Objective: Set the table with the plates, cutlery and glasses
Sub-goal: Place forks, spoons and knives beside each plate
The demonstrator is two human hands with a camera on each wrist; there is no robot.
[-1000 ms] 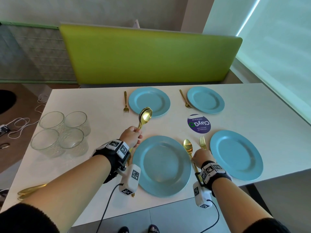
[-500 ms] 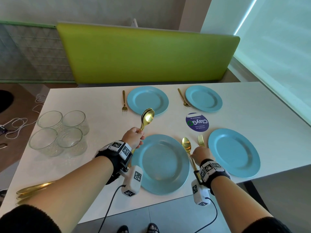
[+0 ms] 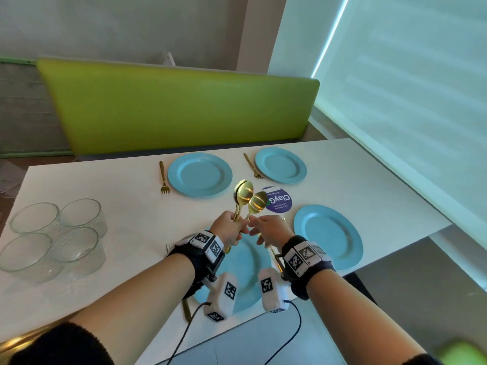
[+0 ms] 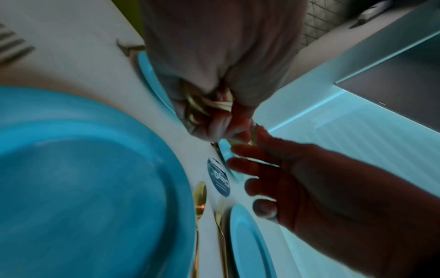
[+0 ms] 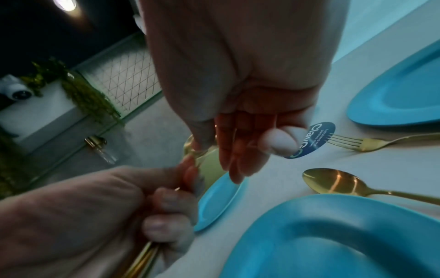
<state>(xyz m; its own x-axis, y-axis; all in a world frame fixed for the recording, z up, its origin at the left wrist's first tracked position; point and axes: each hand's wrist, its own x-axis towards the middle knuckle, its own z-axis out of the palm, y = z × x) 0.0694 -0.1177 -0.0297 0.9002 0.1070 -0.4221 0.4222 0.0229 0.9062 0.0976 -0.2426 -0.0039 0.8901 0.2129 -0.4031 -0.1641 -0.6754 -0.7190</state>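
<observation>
My left hand grips a bundle of gold spoons upright above the near-left blue plate. My right hand has come up against it and pinches the handle of one spoon that splays out from the bundle, with its other fingers spread. Three more blue plates lie at near right, far left and far right. A gold fork lies left of each far plate. A spoon and a fork lie between the near plates.
Several glass tumblers stand grouped at the table's left. Gold cutlery lies at the near left corner. A round purple sticker marks the table's middle. A green bench back runs behind the far edge.
My right hand left the spoon lying between the near plates and rose to the bundle. The left hand carried the spoons rightward over the near-left plate.
</observation>
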